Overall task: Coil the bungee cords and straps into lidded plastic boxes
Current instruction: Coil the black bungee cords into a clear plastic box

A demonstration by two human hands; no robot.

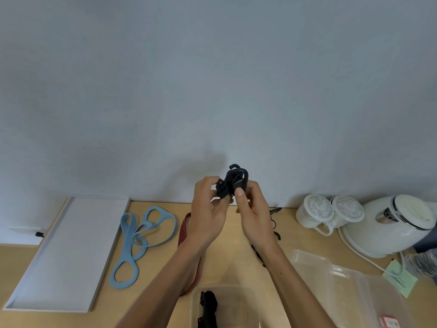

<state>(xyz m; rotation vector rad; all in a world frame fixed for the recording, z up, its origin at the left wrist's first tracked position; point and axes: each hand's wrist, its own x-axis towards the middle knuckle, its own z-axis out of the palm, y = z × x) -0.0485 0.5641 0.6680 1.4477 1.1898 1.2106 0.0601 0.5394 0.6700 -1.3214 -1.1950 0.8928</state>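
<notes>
At 12 o'clock, left hand (208, 209) and right hand (251, 209) grip black bungee cord (233, 183), coiled; box (224, 306) at 6 holds one; blue strap (142, 242) and red strap (186, 233) at 9 remain.

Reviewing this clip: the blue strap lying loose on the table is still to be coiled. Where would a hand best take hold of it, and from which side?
Probably at the near end loop of the blue strap, coming from above. It lies flat on the table in open, overlapping loops, and that end loop sits clear of the tangle, with the white tray to its left. Both hands are busy with the black cord.
</notes>
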